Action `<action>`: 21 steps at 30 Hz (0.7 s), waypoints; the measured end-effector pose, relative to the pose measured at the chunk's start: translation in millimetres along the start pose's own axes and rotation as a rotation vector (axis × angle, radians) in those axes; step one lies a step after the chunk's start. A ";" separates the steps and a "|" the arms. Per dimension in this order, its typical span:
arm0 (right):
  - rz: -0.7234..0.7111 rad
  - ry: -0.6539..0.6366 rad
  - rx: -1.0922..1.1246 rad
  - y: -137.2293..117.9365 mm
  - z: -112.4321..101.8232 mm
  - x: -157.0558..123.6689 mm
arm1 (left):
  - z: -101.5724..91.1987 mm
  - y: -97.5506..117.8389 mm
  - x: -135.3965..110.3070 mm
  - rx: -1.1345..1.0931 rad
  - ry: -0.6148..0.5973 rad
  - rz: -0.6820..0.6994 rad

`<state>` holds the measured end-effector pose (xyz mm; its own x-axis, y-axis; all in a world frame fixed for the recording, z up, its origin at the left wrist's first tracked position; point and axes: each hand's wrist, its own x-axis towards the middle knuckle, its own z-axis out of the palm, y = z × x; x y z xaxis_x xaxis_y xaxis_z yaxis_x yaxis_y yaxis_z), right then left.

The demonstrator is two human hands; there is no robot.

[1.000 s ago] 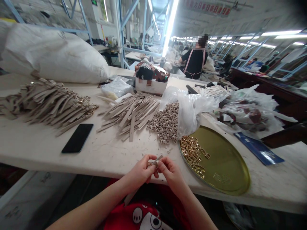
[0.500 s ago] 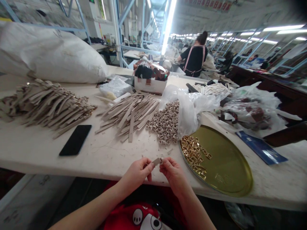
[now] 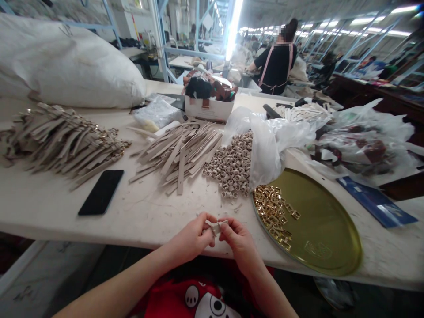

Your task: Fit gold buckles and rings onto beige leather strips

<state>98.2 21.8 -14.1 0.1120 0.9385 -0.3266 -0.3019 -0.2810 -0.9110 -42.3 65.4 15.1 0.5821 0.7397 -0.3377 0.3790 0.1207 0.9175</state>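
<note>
I sit at a long white tabletop (image 3: 49,207) in a workshop hall, blue steel frames (image 3: 159,39) rising beyond its far edge under rows of bright ceiling tube lights (image 3: 233,26).

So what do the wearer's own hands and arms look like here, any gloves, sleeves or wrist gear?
The left hand and right hand are both bare: no gloves, no watch or wristband. The left forearm and right forearm are uncovered down to the frame edge, with no sleeve showing. Between them is a red garment with a white cartoon-eye print.
</note>
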 end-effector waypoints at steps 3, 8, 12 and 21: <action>-0.031 -0.038 0.035 -0.4 5.1 -5.0 | 0.6 -3.9 1.0 -0.083 0.048 0.052; 0.026 -0.066 0.298 -3.1 7.5 -14.2 | -0.9 -4.3 -3.9 -0.070 0.061 0.046; 0.122 -0.076 0.417 1.2 8.0 -17.7 | 0.5 -3.0 -11.4 -0.024 0.069 0.055; 0.419 -0.282 0.555 12.5 4.8 -28.9 | 2.5 4.5 -25.7 0.454 0.203 -0.031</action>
<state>86.6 -7.9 -14.8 -0.3416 0.8120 -0.4732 -0.7074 -0.5537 -0.4394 -53.7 45.2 27.5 0.4312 0.8597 -0.2740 0.6947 -0.1225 0.7088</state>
